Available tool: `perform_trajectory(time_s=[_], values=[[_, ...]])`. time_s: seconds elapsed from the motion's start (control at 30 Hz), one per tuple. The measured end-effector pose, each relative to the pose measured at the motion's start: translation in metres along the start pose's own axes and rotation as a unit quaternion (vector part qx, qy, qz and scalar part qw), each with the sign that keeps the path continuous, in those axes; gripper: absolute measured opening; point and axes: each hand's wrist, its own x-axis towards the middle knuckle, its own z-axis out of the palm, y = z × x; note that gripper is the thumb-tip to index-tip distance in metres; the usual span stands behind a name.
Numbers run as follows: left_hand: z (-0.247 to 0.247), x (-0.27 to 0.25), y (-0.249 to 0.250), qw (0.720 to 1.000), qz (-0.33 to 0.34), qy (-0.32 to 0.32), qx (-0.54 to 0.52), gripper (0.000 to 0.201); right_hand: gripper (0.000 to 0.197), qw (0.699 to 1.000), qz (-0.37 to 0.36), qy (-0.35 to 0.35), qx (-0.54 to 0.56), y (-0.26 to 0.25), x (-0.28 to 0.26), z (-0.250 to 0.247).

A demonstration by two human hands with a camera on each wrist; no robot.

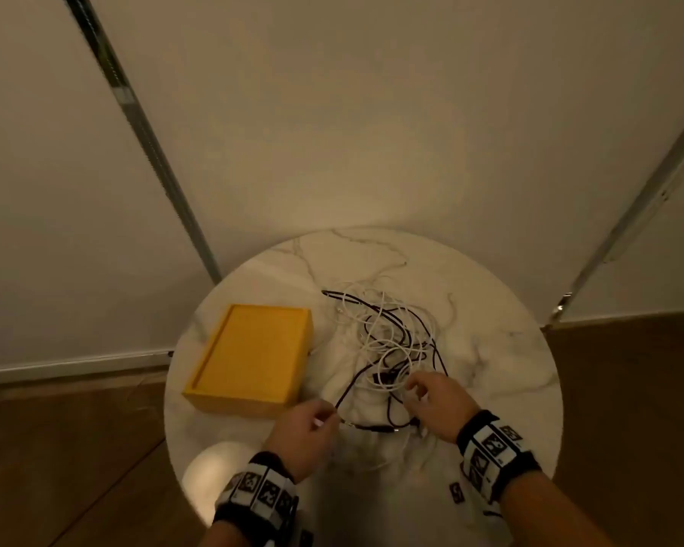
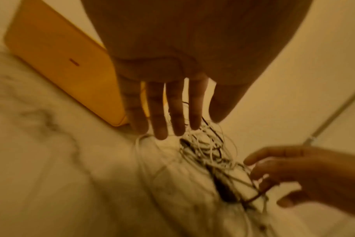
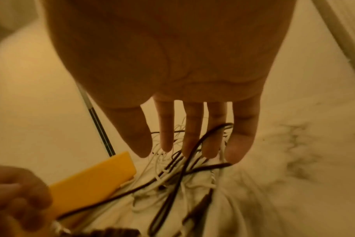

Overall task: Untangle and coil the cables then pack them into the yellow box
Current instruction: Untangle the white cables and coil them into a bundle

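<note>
While tangle of white and black cables [image 1: 391,341] lies mid-table [image 1: 490,349], just right of yellow box [image 1: 253,357], free one cable first. Left hand [image 1: 301,432] grip: fingers seem pinched on black cable [image 1: 348,392] near plug, though wrist view shows them straighter; uncertain. Right hand [image 1: 435,404] grip: fingers loosely curled into strands, hold unclear. Judgement: anchor tangle with right, draw black cable out slowly; stop at snags, lift loops off.

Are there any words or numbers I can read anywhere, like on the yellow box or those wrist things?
No readable words or numbers anywhere.
Black-and-white wristbands: square code patterns only, no letters.
Flat yellow box: one small dark mark on its side, too blurred to read.
Tangled black and white cables, round white marble table: no writing.
</note>
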Motion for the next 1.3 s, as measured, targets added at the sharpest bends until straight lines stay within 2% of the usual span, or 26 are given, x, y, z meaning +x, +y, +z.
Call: perform_trajectory(time_s=[0.13,0.2,0.27,0.4,0.47,0.53,0.6,0.7,0.77,0.83,0.9,0.97,1.03,1.13,1.23,1.3], values=[[0.020,0.012,0.004,0.987,-0.027,-0.092,0.126,0.030,0.031,0.990,0.038,-0.050,-0.125,0.004,-0.001,0.003],[0.023,0.015,0.010,0.982,-0.035,-0.104,0.156,0.030,0.027,0.977,0.053,-0.055,-0.201,0.000,-0.004,0.001],[0.023,0.019,0.016,0.977,-0.035,-0.089,0.192,0.029,0.026,0.971,0.062,-0.024,-0.229,-0.004,-0.005,-0.002],[0.016,0.028,0.036,0.965,-0.007,-0.027,0.261,0.028,0.034,0.967,0.076,0.087,-0.228,-0.023,0.007,-0.008],[0.017,0.029,0.048,0.963,0.020,-0.004,0.271,0.027,0.034,0.968,0.110,0.092,-0.204,-0.029,0.020,-0.006],[0.023,0.031,0.054,0.964,0.057,-0.001,0.259,0.027,0.031,0.972,0.148,0.064,-0.174,-0.027,0.033,-0.001],[0.031,0.031,0.057,0.964,0.083,-0.032,0.252,0.029,0.021,0.974,0.164,0.046,-0.151,-0.025,0.039,0.005],[0.042,0.033,0.052,0.957,0.064,-0.092,0.267,0.034,0.011,0.971,0.182,0.088,-0.128,-0.022,0.041,0.008],[0.045,0.034,0.048,0.947,0.043,-0.122,0.294,0.039,0.014,0.971,0.189,0.096,-0.109,-0.022,0.040,0.007],[0.047,0.034,0.044,0.940,0.029,-0.136,0.311,0.042,0.018,0.974,0.189,0.064,-0.110,-0.019,0.041,0.008],[0.049,0.034,0.041,0.938,0.035,-0.134,0.319,0.051,0.012,0.975,0.177,0.055,-0.119,-0.016,0.041,0.008],[0.050,0.033,0.038,0.935,0.059,-0.123,0.329,0.065,0.013,0.982,0.144,0.076,-0.094,-0.016,0.041,0.005],[0.051,0.029,0.040,0.928,0.062,-0.127,0.344,0.079,0.015,0.992,0.090,0.079,0.037,-0.025,0.037,-0.002],[0.051,0.026,0.043,0.908,0.054,-0.149,0.387,0.084,0.011,0.962,0.007,0.050,0.268,-0.059,0.024,-0.027],[0.050,0.026,0.043,0.903,0.052,-0.161,0.396,0.087,0.011,0.940,-0.090,0.075,0.321,-0.097,0.013,-0.064],[0.044,0.025,0.045,0.908,0.055,-0.174,0.376,0.081,0.010,0.930,-0.146,0.100,0.321,-0.117,0.008,-0.090]])
